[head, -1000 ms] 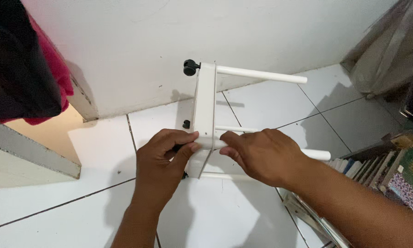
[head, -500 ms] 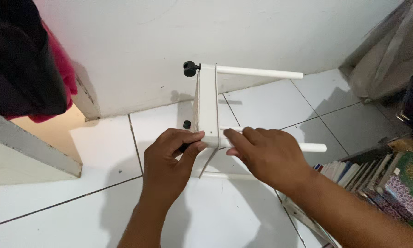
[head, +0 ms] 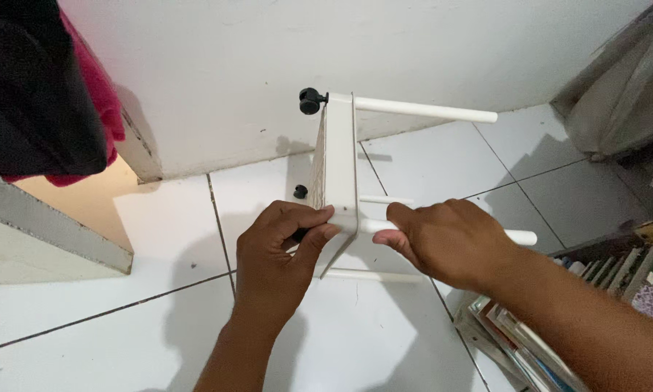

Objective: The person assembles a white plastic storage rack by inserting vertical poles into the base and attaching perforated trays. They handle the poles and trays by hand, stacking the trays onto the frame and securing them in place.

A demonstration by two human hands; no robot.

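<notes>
Hands meet at the near corner of a small white shelf panel that stands on edge on the tiled floor, just in front of the white wall. The panel's long axis runs away from you, from your hands up towards the wall, and its thin edge faces the camera. White round poles stick out of it to your right, lying level with the floor: a top pole near the wall, a short thin one behind your fingers, and a thicker pole that passes under your right hand. Black caster wheels point left from the opposite face, one caster at the far corner and a smaller black stub lower down.

Your left hand pinches the panel's near corner, thumb and fingers closed on the edge. Your right hand curls its fingers round the thicker pole right where it joins the panel.

The floor is white tile with dark grout lines. At the far left a red and black cloth hangs over a grey ledge. At the lower right a row of books stands by your forearm, and a grey bag slumps in the upper right corner.
</notes>
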